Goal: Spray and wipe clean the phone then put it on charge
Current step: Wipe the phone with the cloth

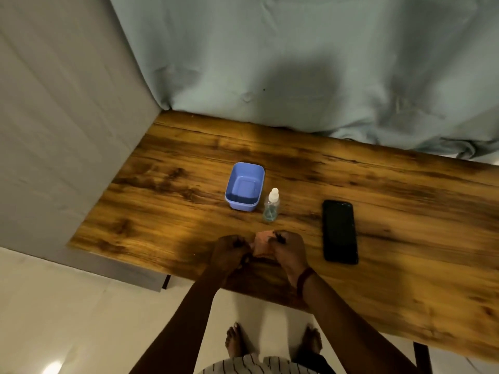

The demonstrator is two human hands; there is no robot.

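A black phone (340, 231) lies flat, screen up, on the wooden table (167, 190), to the right of my hands. A small clear spray bottle (271, 206) with a white cap stands upright just beyond my hands. My left hand (229, 252) and my right hand (289, 249) are close together near the table's front edge, both gripping a small pinkish cloth (263, 242) bunched between them. The cloth is mostly hidden by my fingers. No charger is in view.
An empty blue plastic tub (245, 186) stands left of the bottle. A pale blue sheet (297, 63) hangs behind the table and a grey panel (54, 130) closes the left side. My bare feet (272, 344) stand on the light floor below.
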